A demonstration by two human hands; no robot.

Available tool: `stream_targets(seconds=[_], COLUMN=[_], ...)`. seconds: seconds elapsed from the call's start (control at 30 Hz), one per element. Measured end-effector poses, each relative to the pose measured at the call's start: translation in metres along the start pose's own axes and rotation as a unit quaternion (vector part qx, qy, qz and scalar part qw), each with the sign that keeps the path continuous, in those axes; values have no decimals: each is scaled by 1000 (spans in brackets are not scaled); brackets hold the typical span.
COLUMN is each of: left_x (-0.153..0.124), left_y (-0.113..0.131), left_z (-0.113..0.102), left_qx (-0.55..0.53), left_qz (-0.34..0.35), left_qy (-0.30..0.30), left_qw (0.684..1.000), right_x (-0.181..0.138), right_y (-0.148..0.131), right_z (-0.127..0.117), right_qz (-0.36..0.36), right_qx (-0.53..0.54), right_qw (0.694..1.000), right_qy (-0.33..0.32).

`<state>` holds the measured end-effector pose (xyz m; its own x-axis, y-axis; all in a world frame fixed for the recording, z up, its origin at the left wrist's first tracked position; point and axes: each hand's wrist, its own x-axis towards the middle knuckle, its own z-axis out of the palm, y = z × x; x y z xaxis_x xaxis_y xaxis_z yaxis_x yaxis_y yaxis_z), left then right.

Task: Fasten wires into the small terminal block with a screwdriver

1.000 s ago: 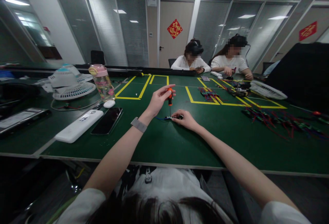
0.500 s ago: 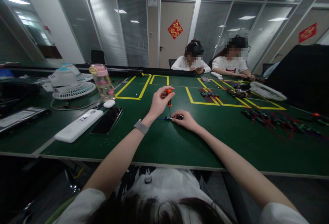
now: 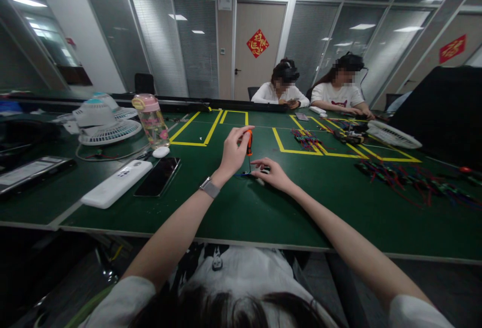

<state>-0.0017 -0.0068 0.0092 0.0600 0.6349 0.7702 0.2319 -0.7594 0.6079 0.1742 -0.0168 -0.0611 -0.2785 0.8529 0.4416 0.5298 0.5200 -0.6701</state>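
Note:
My left hand [image 3: 235,148] is closed around the orange-and-black handle of a screwdriver [image 3: 250,145], held nearly upright. Its thin shaft points down onto a small circuit board [image 3: 245,173] on the green table. My right hand [image 3: 277,175] rests at the board's right side, thumb and fingertips pinching its edge. A short blue wire sticks out from the board's left end. The fingers partly hide the board, and where exactly the tip touches is too small to make out.
On the left stand a pink-lidded bottle [image 3: 152,122], a white fan [image 3: 107,122], a black phone [image 3: 157,177] and a white power bank [image 3: 116,184]. Wired circuit boards [image 3: 410,180] lie in a heap at right. Two people sit across the table [image 3: 263,227].
The screwdriver handle has tilted slightly to the right in my left hand. My right fingers have shifted on the board, and less of the board shows.

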Motion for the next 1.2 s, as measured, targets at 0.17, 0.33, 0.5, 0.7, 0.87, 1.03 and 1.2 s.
stream_targets(seconds=[0.17, 0.33, 0.5, 0.7, 0.87, 1.03, 1.2], left_x=[0, 0, 3, -4, -18, -33, -40], left_y=[-2, 7, 9, -4, -22, -51, -67], left_z=[3, 6, 5, 5, -10, -21, -18], left_qx=[17, 45, 45, -65, 24, 104, 103], left_qz=[11, 28, 10, -72, -22, -12, -26], left_qy=[9, 6, 32, 0, -140, -318, -351], left_qw=[1000, 999, 998, 995, 990, 942, 930], right_x=[17, 44, 54, 44, 39, 33, 31], right_y=[-23, -56, -71, -66, -63, -60, -54], right_z=[-13, -21, -17, -14, -17, -22, -25], right_qz=[-34, -86, -106, -113, -105, -91, -85], right_qx=[96, 148, 96, 102, 118, 143, 194], right_qw=[989, 977, 981, 975, 973, 973, 964], right_qy=[110, 126, 128, 163, 166, 158, 159])
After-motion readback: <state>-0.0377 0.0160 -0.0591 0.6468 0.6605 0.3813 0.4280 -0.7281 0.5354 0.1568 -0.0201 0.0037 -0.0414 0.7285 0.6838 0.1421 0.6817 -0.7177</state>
